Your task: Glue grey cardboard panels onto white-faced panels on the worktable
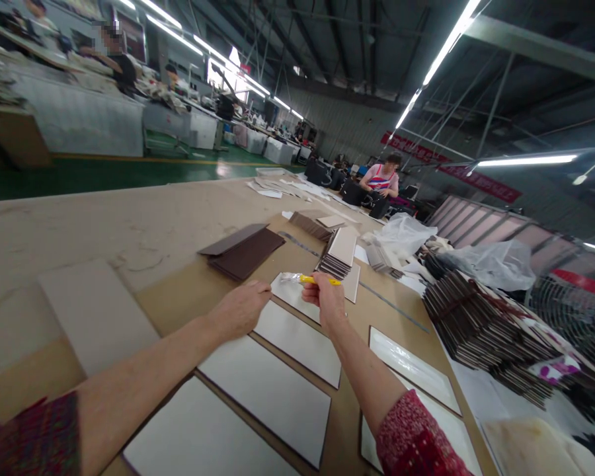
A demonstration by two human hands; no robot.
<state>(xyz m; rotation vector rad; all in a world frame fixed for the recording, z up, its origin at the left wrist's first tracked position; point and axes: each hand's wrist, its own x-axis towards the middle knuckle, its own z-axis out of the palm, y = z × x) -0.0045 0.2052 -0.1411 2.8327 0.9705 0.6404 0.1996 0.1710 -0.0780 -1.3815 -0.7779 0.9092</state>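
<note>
Yellow plastic, by the look of it, forms the handle of the flat paintbrush [306, 279] gripped in your right hand [327, 297], with its pale bristles pointing left, over the far end of a white rectangular panel [291, 292]. Your left hand [242, 308] is at that panel's left corner, knuckles up and fingers bent; you have its fingertips at the edge, but whether they pinch or merely press it I cannot tell.

Nearer you, three more white panels with dark edges lie in a row: a narrow one [297, 342] just beside the first, then a wider one [272, 396], then the nearest [203, 433], partly cut off by the view. To the right of your right forearm, a glossy panel [414, 367] catches the light, and another lies next to it, half behind your sleeve [421, 436].

All of these rest on a brown sheet [371, 316] spread over the table [129, 215]. Beyond your hands you have a dark brown folded board [248, 254] and, right of it, a stack of pale-topped panels [342, 248]. A tall pile of dark brown pieces [471, 317] stands at your right, near a clear plastic bag [506, 264].
</note>
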